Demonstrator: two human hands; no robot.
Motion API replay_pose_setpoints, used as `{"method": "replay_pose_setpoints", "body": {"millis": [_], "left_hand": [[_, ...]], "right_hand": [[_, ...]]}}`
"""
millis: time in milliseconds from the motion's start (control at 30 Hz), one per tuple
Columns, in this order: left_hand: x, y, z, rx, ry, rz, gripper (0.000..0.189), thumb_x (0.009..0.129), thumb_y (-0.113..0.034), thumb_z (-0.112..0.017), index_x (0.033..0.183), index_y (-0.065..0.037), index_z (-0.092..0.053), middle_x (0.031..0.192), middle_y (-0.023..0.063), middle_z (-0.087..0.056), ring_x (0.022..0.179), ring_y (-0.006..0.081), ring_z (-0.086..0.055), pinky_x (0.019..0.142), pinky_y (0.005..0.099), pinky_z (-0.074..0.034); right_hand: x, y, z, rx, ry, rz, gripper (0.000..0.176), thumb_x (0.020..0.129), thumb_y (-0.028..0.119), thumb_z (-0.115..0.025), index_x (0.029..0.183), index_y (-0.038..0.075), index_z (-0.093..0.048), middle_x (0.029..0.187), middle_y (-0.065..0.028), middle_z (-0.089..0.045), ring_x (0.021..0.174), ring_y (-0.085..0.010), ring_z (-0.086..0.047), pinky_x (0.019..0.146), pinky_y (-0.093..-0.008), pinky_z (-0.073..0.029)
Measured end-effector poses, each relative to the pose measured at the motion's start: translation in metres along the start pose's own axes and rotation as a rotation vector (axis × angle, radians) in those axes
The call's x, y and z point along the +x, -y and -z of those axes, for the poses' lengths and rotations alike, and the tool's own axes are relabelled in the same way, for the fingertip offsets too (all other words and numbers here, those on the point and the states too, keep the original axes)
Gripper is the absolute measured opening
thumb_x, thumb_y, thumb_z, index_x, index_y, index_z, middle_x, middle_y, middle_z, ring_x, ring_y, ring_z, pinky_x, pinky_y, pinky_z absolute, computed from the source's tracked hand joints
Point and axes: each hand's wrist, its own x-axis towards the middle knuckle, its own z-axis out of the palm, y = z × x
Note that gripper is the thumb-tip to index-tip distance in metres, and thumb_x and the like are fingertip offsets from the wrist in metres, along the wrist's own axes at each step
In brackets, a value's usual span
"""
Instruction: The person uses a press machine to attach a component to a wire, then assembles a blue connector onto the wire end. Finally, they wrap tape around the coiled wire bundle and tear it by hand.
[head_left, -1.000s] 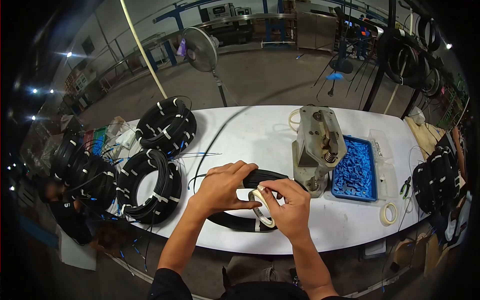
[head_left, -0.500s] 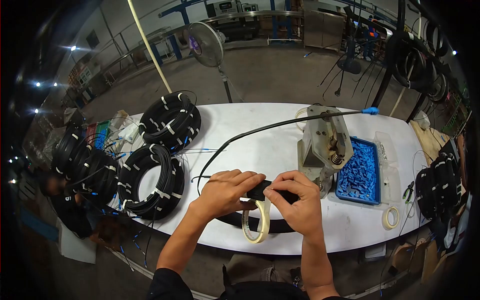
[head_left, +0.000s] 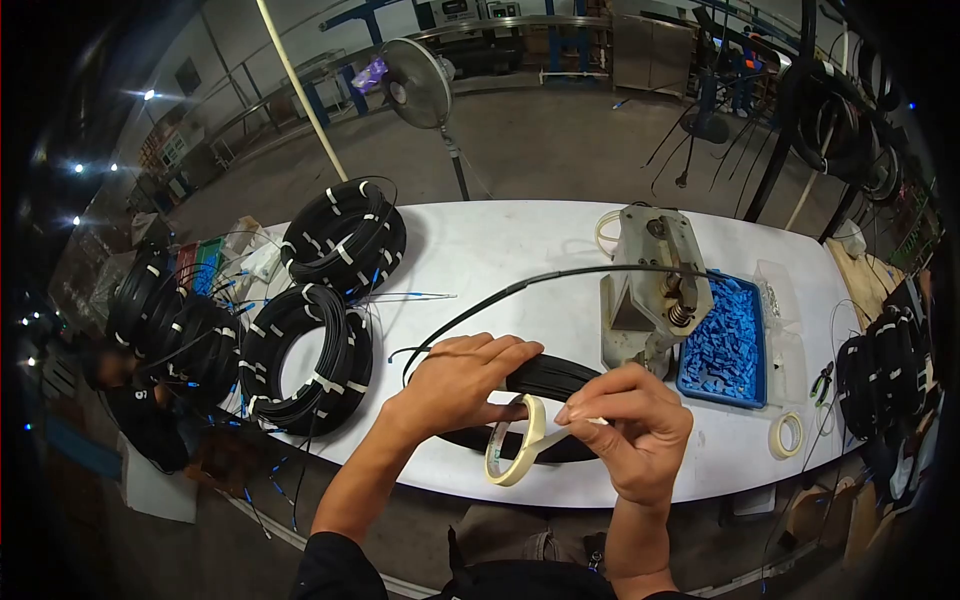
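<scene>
My left hand (head_left: 462, 385) is wrapped over a black cable coil (head_left: 550, 374), and a roll of cream tape (head_left: 532, 440) hangs at its thumb. Between the thumb and fingers of my right hand (head_left: 640, 430) is the loose end of the tape, stretched a short way from the roll. A single black cable (head_left: 520, 284) arcs up from the coil and passes across the metal press (head_left: 655, 290). Part of the coil is hidden behind my hands and the roll.
Bundled black coils (head_left: 305, 360) lie at the left of the white table (head_left: 500, 235). A blue tray (head_left: 765, 375) of small blue parts, a second tape roll (head_left: 786, 435) and pliers (head_left: 822, 383) are on the right. A person (head_left: 150, 425) is at the far left.
My right hand has moved right, off the coil, pulling a strip of tape out from the roll. The arching cable has shifted, and its blue tip no longer shows at the right.
</scene>
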Motion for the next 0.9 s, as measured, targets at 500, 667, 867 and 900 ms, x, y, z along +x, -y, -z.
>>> {"method": "replay_pose_setpoints", "body": {"millis": [500,667,867,900], "left_hand": [[0.0,-0.005,0.004,0.071,0.008,-0.056,0.097,0.066,-0.065,-0.077,0.14,-0.01,-0.047,0.093,0.0104,-0.067,0.075,0.0276,-0.064,0.069,0.038,-0.051],[-0.001,-0.003,-0.003,0.02,-0.031,-0.032,0.088,0.066,-0.043,-0.085,0.138,-0.011,-0.048,0.097,0.0091,-0.068,0.079,0.0275,-0.066,0.072,0.0376,-0.052],[0.006,0.003,-0.008,0.215,-0.004,-0.111,0.071,0.069,-0.003,-0.074,0.134,-0.025,-0.055,0.111,0.002,-0.065,0.084,0.0241,-0.068,0.071,0.0357,-0.055],[0.005,0.004,-0.011,0.237,-0.025,-0.103,0.071,0.07,-0.001,-0.072,0.134,-0.027,-0.057,0.108,0.0013,-0.065,0.083,0.0224,-0.067,0.067,0.0345,-0.055]], "right_hand": [[0.018,-0.026,0.005,-0.475,-0.057,-0.142,0.01,0.083,0.008,-0.075,0.089,0.001,-0.072,0.081,-0.0071,-0.067,0.069,-0.0134,-0.061,0.062,-0.0257,-0.046],[0.01,-0.034,0.013,-0.192,-0.054,-0.416,0.016,0.084,0.013,-0.077,0.093,0.0,-0.073,0.082,-0.0057,-0.068,0.071,-0.0104,-0.059,0.061,-0.0242,-0.043],[0.02,-0.035,0.013,-0.363,-0.007,-0.429,0.019,0.086,0.012,-0.074,0.102,0.002,-0.073,0.078,-0.0035,-0.068,0.068,-0.0067,-0.055,0.062,-0.0232,-0.045],[0.022,-0.035,0.014,-0.348,-0.011,-0.441,0.021,0.086,0.011,-0.073,0.105,0.002,-0.072,0.077,-0.003,-0.068,0.069,-0.0076,-0.056,0.064,-0.0241,-0.046]]}}
